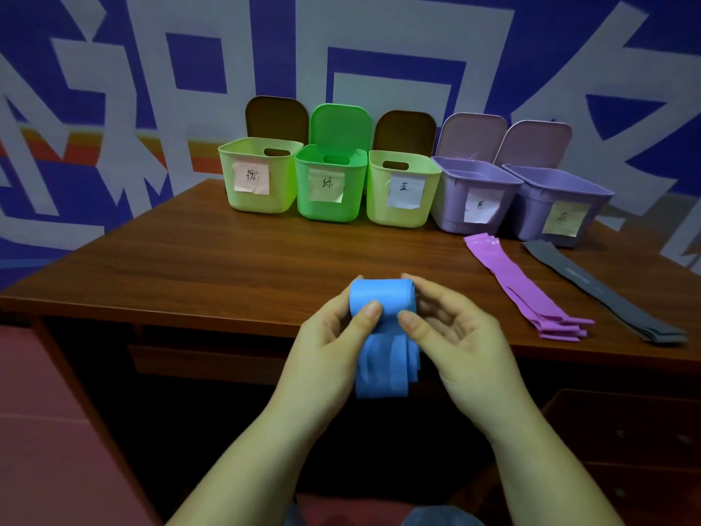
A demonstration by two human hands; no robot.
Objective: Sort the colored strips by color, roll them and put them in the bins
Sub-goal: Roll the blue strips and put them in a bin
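Head view: my left hand [333, 336] and right hand [455, 332] pinch the blue strips [383, 336] between thumbs and fingers, part-rolled, tails hanging over the table [227, 260] edge. Purple strips [523, 286] and grey strips [603, 290] lie flat before five open bins [330, 184].

Contents of the five open plastic bins [402, 191] at the far edge: hidden by their walls.
Handwritten paper labels [327, 185] on the bins: blurred, unreadable.
Brown wooden counter [227, 260]: right end cut off by the frame.
Blue rolled strip [381, 301]: far side hidden behind the roll; ends covered by fingers [370, 311].
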